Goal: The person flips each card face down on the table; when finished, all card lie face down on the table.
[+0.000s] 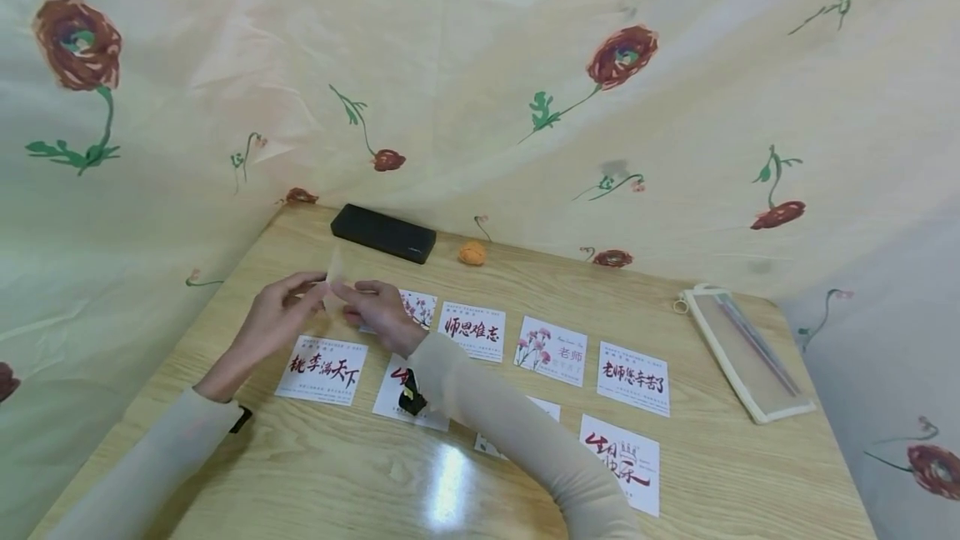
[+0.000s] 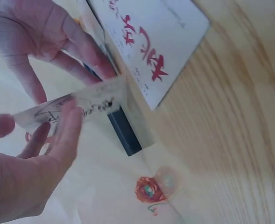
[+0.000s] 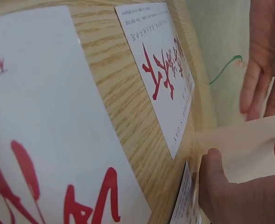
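Both hands meet above the left part of the table around a thin pale card [image 1: 334,265], held up on edge. My left hand [image 1: 283,311] pinches its near side; in the left wrist view, its thumb and fingers lie along the printed card [image 2: 93,103]. My right hand [image 1: 382,309] grips the other side. In the right wrist view the card [image 3: 249,151] shows a plain whitish face, with the right hand [image 3: 240,198] around it and the left hand's fingers [image 3: 251,91] at its upper edge. Beneath lies a white card with red lettering [image 1: 322,371].
Several printed cards lie in rows, including a flower card [image 1: 551,350] and a red-lettered card [image 1: 633,377]. A black case [image 1: 383,233] and small orange object [image 1: 472,253] stand at the back. A mesh zip pouch [image 1: 750,352] lies right. Floral cloth [image 1: 480,90] hangs behind.
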A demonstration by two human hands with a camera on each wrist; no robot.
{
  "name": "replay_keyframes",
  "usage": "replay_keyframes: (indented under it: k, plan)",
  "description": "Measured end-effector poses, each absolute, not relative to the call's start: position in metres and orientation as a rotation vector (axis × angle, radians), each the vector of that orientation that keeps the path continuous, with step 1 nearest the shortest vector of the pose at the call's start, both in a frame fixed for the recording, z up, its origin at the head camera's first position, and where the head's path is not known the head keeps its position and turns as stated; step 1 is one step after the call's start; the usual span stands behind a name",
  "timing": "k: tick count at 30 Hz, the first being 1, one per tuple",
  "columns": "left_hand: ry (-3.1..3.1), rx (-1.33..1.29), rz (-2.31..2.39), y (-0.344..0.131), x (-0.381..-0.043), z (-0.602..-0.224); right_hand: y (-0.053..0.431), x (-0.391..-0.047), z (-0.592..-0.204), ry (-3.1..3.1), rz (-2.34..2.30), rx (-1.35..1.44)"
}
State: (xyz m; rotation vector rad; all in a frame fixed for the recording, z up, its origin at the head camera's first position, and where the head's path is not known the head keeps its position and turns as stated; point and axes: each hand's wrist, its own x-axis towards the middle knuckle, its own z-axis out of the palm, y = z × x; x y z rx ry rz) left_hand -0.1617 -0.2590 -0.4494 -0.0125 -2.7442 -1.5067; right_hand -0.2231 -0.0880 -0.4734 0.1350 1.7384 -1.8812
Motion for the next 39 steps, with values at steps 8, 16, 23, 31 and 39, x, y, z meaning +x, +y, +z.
replay_keyframes:
  k: [8, 16, 23, 31, 39]
  plan:
    - [-2.538, 0.060, -1.641, -0.261, -0.164, -0.443, -0.091, -0.225, -0.476, 1.896, -1.814, 0.168]
    - [-2.428, 0.178, -1.782, -0.283, -0.166, -0.445, -0.089, -0.225, -0.477, 1.992, -1.851, 0.215]
    - [-2.559, 0.266, -1.696, -0.295, -0.168, -0.449, -0.088, -0.229, -0.478, 2.043, -1.866, 0.223]
    - [-2.754, 0.301, -1.368, -0.298, -0.174, -0.461, -0.086, -0.232, -0.480, 2.061, -1.849, 0.210]
    - [-2.877, 0.351, -1.308, -0.298, -0.179, -0.469, -0.085, -0.232, -0.479, 2.127, -1.785, 0.164]
